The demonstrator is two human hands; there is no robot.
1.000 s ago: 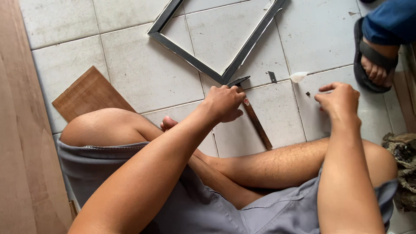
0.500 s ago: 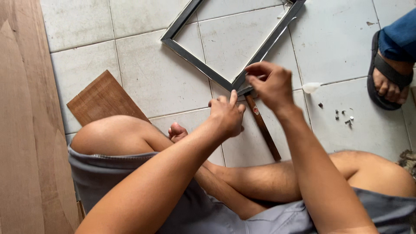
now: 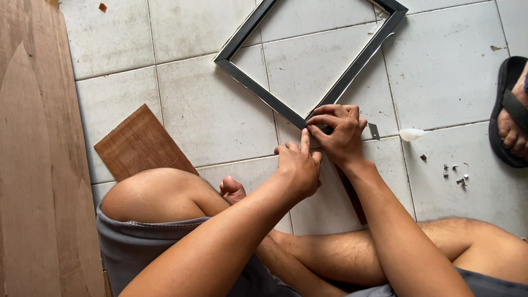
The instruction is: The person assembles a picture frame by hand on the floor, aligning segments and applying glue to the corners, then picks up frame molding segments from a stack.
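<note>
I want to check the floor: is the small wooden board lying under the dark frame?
No, the small wooden board lies apart from the dark frame, on the tiles beside the person's knee.

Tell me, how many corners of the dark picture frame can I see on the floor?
3: left corner, top right corner, and the near corner under the right hand and left hand. The fourth lies beyond the top edge, hidden.

Bright, even daylight, sharp overall.
Soft shadows under arms and frame (image 3: 308, 66); faint sheen on tiled floor (image 3: 451, 71); no glare, slight softness at edges.
</note>
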